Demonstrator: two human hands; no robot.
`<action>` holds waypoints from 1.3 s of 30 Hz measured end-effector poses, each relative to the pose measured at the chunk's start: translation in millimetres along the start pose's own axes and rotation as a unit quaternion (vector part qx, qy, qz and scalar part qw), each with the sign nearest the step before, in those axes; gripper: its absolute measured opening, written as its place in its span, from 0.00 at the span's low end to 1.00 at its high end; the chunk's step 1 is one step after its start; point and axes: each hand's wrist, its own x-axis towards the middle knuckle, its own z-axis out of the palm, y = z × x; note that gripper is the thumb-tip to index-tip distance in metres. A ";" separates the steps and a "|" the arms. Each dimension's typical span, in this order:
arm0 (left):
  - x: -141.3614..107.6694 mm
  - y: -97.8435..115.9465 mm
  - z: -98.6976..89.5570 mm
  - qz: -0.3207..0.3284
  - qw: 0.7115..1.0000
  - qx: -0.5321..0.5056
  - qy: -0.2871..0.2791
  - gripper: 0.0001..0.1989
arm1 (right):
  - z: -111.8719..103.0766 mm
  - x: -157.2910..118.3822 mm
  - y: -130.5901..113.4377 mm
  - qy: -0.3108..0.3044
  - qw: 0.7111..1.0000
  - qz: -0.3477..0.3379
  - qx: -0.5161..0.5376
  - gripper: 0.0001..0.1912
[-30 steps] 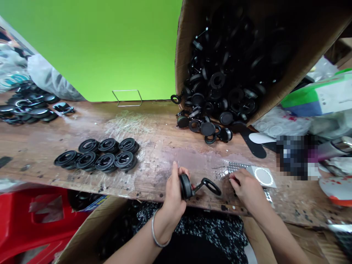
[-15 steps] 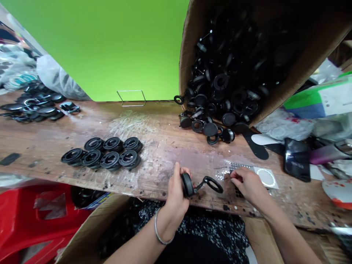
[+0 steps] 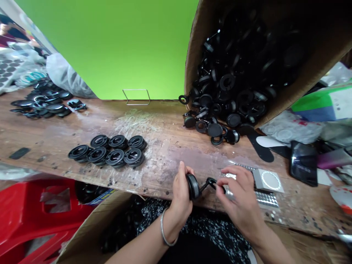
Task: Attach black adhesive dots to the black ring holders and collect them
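A black round part (image 3: 193,186) with a hinged arm and ring is gripped in my left hand (image 3: 181,189), near the table's front edge. My right hand (image 3: 238,194) is at the ring end of that part, thumb and forefinger close together; whatever lies between the fingertips is too small to make out. Under and beside my right hand lies a silvery dotted sheet (image 3: 266,199), partly hidden. A white square with a shiny ring (image 3: 270,180) sits just right of it. Several black round parts (image 3: 134,157) stand in two rows on the left of the table.
A cardboard box (image 3: 192,47) full of black parts lies open at the back right, some spilling out. A green panel (image 3: 110,47) stands behind the table (image 3: 165,146). A dark pile (image 3: 45,101) is far left, a phone (image 3: 304,163) right, a red stool (image 3: 24,205) lower left.
My right hand has moved left from the dotted sheet to the ring of the held part. More of the sheet shows. The view has shifted slightly; my left hand still holds the part.
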 end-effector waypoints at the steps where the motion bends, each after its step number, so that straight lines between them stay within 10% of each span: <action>1: -0.8 0.0 0.5 0.003 1.000 0.003 -0.002 0.26 | 3.4 0.8 -4.0 -0.006 1.000 -0.008 -0.010 0.06; 17: -7.5 3.9 6.3 -0.019 1.000 -0.015 -0.006 0.26 | 11.3 1.0 9.6 -0.069 0.996 -0.018 0.061 0.07; 25: -7.5 -1.0 4.9 -0.017 0.999 0.022 0.020 0.25 | 8.6 6.0 19.7 -0.216 0.973 -0.001 0.085 0.07; 39: -8.9 12.6 6.5 -0.025 1.000 0.005 0.016 0.24 | 13.3 20.0 17.9 -0.196 0.974 -0.012 0.112 0.08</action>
